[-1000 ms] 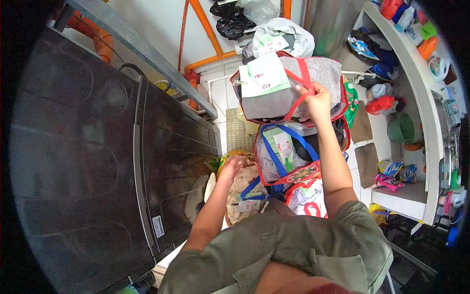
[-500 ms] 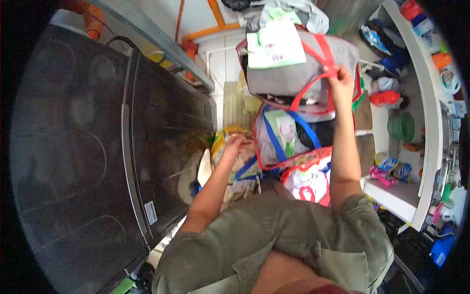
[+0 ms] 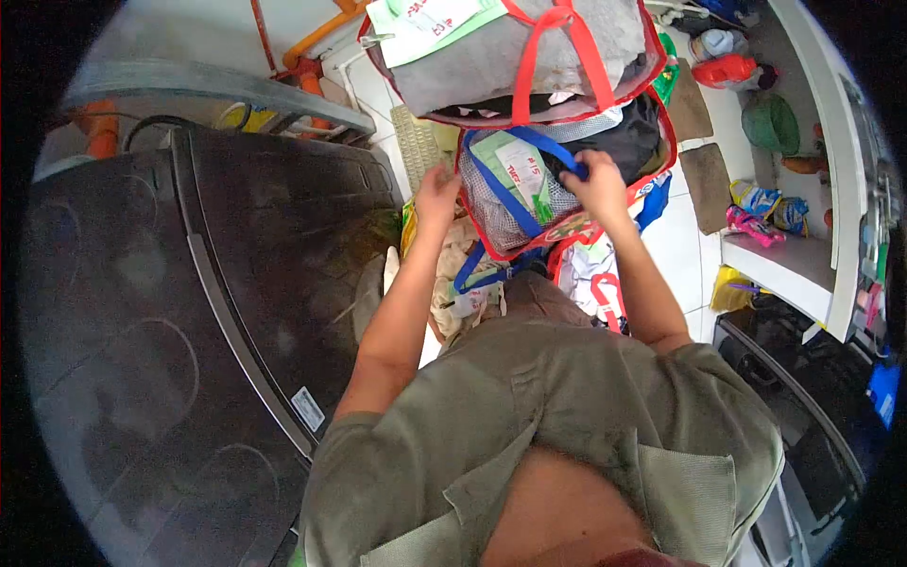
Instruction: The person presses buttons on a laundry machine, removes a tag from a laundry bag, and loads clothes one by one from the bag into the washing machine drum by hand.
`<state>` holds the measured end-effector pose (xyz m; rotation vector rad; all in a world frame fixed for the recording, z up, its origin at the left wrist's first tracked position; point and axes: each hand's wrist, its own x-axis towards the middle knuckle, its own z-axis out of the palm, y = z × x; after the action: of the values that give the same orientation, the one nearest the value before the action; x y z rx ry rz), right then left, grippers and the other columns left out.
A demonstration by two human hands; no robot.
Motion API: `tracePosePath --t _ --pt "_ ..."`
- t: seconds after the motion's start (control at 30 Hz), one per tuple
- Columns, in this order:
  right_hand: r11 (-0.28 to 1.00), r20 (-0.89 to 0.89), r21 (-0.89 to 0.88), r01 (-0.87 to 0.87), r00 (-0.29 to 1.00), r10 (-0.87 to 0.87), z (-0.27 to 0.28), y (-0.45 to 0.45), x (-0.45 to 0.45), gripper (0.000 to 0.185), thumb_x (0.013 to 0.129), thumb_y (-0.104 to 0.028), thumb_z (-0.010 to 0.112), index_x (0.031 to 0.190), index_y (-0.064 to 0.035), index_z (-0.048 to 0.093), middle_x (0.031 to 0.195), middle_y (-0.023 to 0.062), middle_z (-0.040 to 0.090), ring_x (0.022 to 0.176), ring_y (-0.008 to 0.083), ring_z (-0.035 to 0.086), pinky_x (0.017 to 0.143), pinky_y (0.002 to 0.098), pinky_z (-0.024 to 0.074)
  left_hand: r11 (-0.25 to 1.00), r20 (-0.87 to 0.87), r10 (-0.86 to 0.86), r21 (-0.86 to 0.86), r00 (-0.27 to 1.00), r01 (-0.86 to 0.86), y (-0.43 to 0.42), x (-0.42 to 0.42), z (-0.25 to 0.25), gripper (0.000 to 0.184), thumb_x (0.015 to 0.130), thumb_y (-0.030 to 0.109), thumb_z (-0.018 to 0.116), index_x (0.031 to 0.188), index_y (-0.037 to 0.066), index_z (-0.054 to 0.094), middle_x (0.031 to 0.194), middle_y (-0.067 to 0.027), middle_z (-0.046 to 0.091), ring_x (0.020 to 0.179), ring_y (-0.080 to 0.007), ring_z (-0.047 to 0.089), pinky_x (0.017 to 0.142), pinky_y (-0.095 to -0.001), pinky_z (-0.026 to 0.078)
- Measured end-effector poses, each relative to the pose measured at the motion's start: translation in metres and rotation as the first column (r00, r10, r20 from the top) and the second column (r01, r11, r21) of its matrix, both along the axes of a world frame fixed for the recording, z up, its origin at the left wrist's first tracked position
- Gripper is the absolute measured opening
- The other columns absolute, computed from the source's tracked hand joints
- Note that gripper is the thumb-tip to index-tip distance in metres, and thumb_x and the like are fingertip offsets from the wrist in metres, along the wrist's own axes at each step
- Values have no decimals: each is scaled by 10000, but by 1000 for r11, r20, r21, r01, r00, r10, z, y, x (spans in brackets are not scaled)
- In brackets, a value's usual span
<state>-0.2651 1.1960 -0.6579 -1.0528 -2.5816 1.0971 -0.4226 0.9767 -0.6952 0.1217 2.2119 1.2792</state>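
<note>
My right hand (image 3: 597, 189) is closed round the blue strap (image 3: 546, 142) of the middle bag (image 3: 489, 227), which holds gray and black cloth and a green-and-white label (image 3: 520, 170). My left hand (image 3: 437, 194) is raised at that bag's left edge; its fingers are bent and whether they grip the rim is unclear. Beyond lies a larger red-edged bag (image 3: 472, 85) of gray cloth, its red handles (image 3: 553, 19) loose on top. Nearer my body are a bag of beige cloth (image 3: 452, 274) and one with white cloth and a red strap (image 3: 605, 293).
Large dark appliances (image 3: 274, 246) stand on the left below a metal bar (image 3: 227, 85). To the right, a white shelf unit (image 3: 784, 279) holds a green basket (image 3: 770, 125) and bright packets (image 3: 756, 200). Brown mats (image 3: 704, 184) lie on the white tiled floor.
My right hand has let go of the red handle and moved nearer, onto the blue strap. My left hand has moved to the middle bag's left edge. The view has shifted.
</note>
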Motion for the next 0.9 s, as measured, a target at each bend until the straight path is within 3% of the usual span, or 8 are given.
tracePosePath --t 0.2,0.37,0.47,0.57,0.67,0.77,0.83,0.9 --pt "960 -432 15 279 868 -245 43 31 -25 401 659 -161 650 1006 -6 523 979 173 547 916 333 520 805 384 413 849 -36 337 444 941 -287 55 -50 44 392 850 274 484 1148 24 435 1033 -53 513 903 -131 489 755 -282 387" --pt "855 -587 450 258 807 65 103 67 -102 545 632 -138 646 1130 -36 449 1114 170 483 1021 337 464 875 411 371 854 108 241 449 964 -264 68 -94 66 375 852 300 470 1163 94 425 1016 -29 519 856 -126 498 660 -301 426" --pt "534 -312 836 127 910 273 117 78 -131 384 620 -136 644 981 -58 540 957 152 551 900 320 516 829 439 374 885 49 255 390 966 -254 80 -109 83 406 838 309 476 1170 82 423 969 -39 544 828 -143 521 630 -307 450" --pt "898 -557 437 -61 766 323 106 66 -139 167 666 -146 638 636 -29 523 600 129 511 624 326 499 626 414 388 953 1 206 226 978 -201 83 -133 83 392 802 312 476 1092 50 509 865 -81 579 740 -168 550 638 -294 458" --pt "968 -641 249 -28 744 186 112 41 -125 253 689 -148 641 546 -8 486 497 123 451 519 292 462 523 382 368 984 -100 180 4 979 -181 79 -160 53 310 794 222 456 1017 32 559 829 -110 585 702 -173 547 597 -301 453" --pt "1000 -641 3 -24 767 21 126 31 -109 249 689 -116 645 540 -3 481 482 83 412 480 186 418 475 326 344 849 121 445 259 887 -461 83 -147 48 284 747 37 371 943 -32 565 780 -100 585 661 -188 549 586 -305 436" --pt "959 -605 -275 -66 788 -119 146 29 -98 237 672 -43 636 520 -15 457 499 -16 367 509 54 331 459 251 293 852 188 353 340 917 -397 73 -130 70 328 717 -7 333 965 -20 546 779 -72 571 656 -168 532 591 -283 428" --pt "953 -676 -286 -101 726 -126 158 36 -91 251 668 -41 642 510 -25 447 501 -31 374 504 52 333 458 243 287 808 208 295 467 933 -359 68 -116 89 339 705 -16 329 972 -11 539 770 -63 563 645 -161 524 576 -282 427"
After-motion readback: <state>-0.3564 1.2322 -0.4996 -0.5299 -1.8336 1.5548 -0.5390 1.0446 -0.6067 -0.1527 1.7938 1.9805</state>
